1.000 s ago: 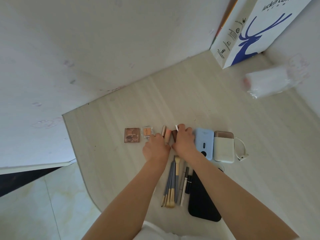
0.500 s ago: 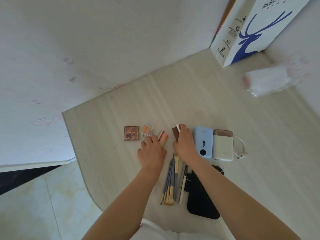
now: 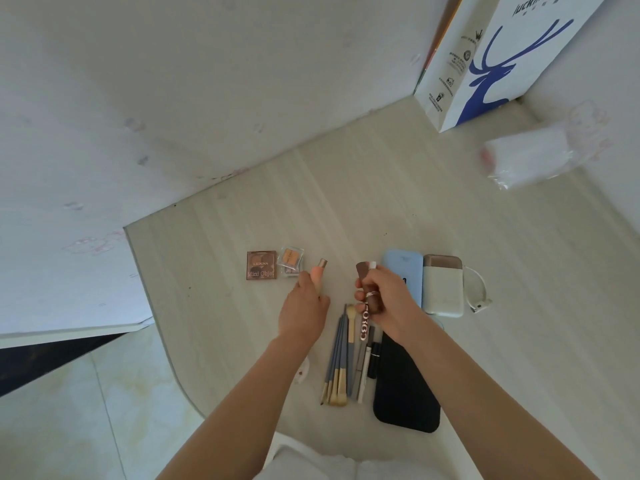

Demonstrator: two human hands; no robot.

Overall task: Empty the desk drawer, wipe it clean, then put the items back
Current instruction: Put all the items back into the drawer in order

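Small items lie in a row on the pale wooden desk. My left hand grips a peach lipstick tube with a metallic tube beside it. My right hand holds a brown cosmetic tube with a white-tipped stick, a lettered tube hanging below it. Left of them lie a brown eyeshadow palette and a small clear orange compact. Several blue-handled makeup brushes and pencils lie under my hands, beside a black pouch.
A light blue case and a cream power bank with a white cable lie to the right. A white paper bag with a blue deer stands at the back right, a plastic-wrapped pack near it. The desk edge drops to tiled floor at left.
Both hands have closed on the tubes and drawn apart, lifting them from the row. My right hand has raised the brown tubes; my left has shifted left with the peach one.
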